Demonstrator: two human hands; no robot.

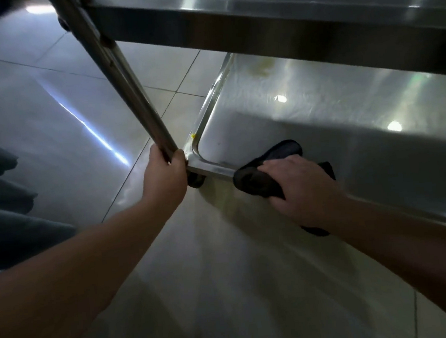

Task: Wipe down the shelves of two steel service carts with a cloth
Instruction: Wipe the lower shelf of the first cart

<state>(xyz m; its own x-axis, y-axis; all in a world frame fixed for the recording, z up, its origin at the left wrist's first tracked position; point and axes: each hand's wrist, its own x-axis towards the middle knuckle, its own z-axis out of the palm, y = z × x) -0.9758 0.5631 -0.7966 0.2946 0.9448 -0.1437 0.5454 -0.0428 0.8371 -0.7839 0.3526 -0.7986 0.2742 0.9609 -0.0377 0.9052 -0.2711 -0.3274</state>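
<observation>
I log my left hand (164, 171) clamped round the cart post (128, 90) and my right hand (303, 186) gripping the dark cloth (257, 178) on the bottom shelf's (320, 122) front rim, yellowish stain (260, 68) remaining, only 1 cart visible.

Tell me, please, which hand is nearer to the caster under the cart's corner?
Left. The left hand grips the post just above the caster; the right hand holds the cloth farther along the rim.
</observation>
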